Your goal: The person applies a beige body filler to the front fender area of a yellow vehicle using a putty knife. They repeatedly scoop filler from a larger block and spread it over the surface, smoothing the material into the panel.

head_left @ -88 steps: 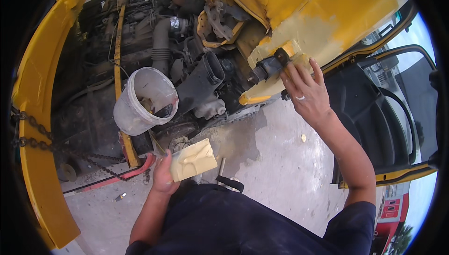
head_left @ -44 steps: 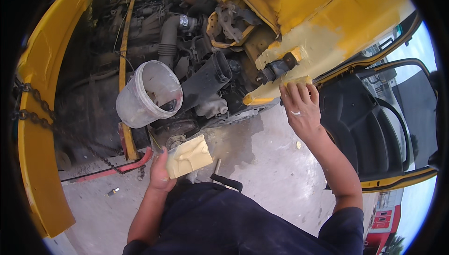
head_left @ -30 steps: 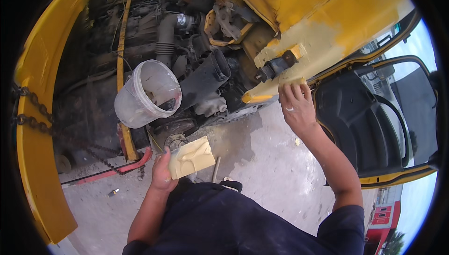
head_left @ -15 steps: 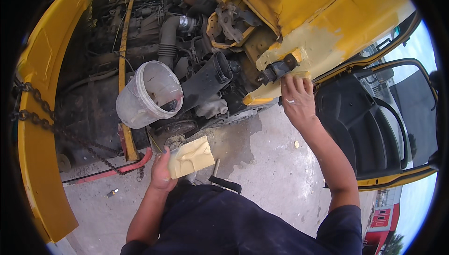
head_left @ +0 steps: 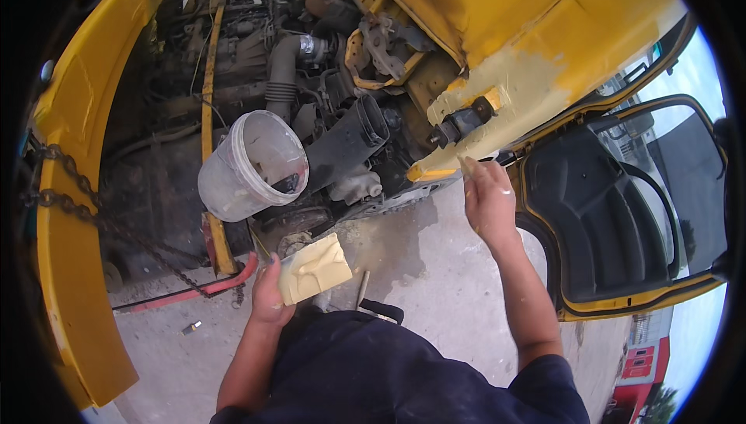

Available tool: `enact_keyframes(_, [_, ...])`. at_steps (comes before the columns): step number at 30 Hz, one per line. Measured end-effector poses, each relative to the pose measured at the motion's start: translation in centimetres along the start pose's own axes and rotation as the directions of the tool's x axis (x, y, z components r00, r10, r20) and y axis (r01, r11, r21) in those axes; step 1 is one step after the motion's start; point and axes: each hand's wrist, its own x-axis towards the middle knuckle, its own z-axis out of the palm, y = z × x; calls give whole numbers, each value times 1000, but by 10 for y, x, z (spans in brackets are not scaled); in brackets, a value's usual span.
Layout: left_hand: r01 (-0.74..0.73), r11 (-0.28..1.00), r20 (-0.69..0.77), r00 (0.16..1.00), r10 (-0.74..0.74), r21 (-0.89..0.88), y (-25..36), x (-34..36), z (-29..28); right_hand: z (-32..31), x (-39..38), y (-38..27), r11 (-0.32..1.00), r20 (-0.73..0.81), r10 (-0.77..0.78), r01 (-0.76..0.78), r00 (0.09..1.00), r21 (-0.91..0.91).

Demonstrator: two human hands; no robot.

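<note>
My left hand (head_left: pixel 270 296) grips a flat board (head_left: pixel 315 268) loaded with cream putty, low in the middle of the view. Just below the putty-smeared lower edge of the yellow cab panel (head_left: pixel 528 74), my right hand (head_left: pixel 488 198) is pinched on a small, thin yellowish spreader (head_left: pixel 466 164), seen nearly edge-on and partly hidden by my fingers. A black mounting bracket (head_left: pixel 462 121) is fixed on that panel above the hand. A whitish plastic bucket (head_left: pixel 233 183) with grimy contents rests among the engine parts, above the board.
The exposed engine bay fills the upper left, crossed by a yellow bar (head_left: pixel 207 109). A yellow panel (head_left: pixel 81 284) with a chain (head_left: pixel 68 208) borders the left. An open black-trimmed door (head_left: pixel 594 222) stands at right. A red bar (head_left: pixel 167 301) lies low over the concrete floor (head_left: pixel 443 284).
My right hand has come down and slightly left off the panel, turning so the spreader shows edge-on. My left hand still holds the board, in nearly the same place.
</note>
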Motion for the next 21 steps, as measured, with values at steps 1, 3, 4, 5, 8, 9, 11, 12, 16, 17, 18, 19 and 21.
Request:
enact_keyframes(1, [-4,1000,4,1000,4,1,3,2,3,-2,0,1,976,55,184,-189,981,110])
enact_keyframes(3, [29,1000,-16,999,-29,7,0,4,0,13,-3,14,571,209,515,-514,831,640])
enact_keyframes(4, [45,999,-28,999,-44,19,2,4,-2,23,-5,16,219,350,598,-567,722,794])
enact_keyframes(5, [43,998,-66,997,-41,35,3,4,3,29,-8,19,20,412,579,-518,704,855])
enact_keyframes(8, [10,999,-186,982,-4,32,-7,11,-12,47,-10,10,-324,507,579,-390,639,862])
enact_keyframes(9, [21,998,-164,986,-12,56,-7,11,-14,51,-14,13,-451,545,537,-327,645,831])
enact_keyframes(11, [19,996,-163,987,-5,86,-6,11,-20,64,-23,23,-675,595,434,-193,677,712])
enact_keyframes(12, [16,995,-161,987,0,98,-5,13,-22,69,-26,28,-767,604,379,-127,701,629])
enact_keyframes(16, [53,994,-75,996,-46,94,5,12,12,70,-17,24,-863,694,398,-13,600,505])
enact_keyframes(17, [43,991,-70,997,-34,131,6,12,18,72,-12,23,-876,691,398,27,603,481])
enact_keyframes(18, [48,989,-67,997,-39,142,6,12,19,74,-6,22,-888,688,398,65,607,456])
enact_keyframes(19, [53,987,-62,997,-44,151,5,13,19,75,1,20,-897,684,398,102,611,431])
enact_keyframes(21, [67,984,-52,997,-59,165,5,13,22,75,10,15,-907,680,403,171,612,384])
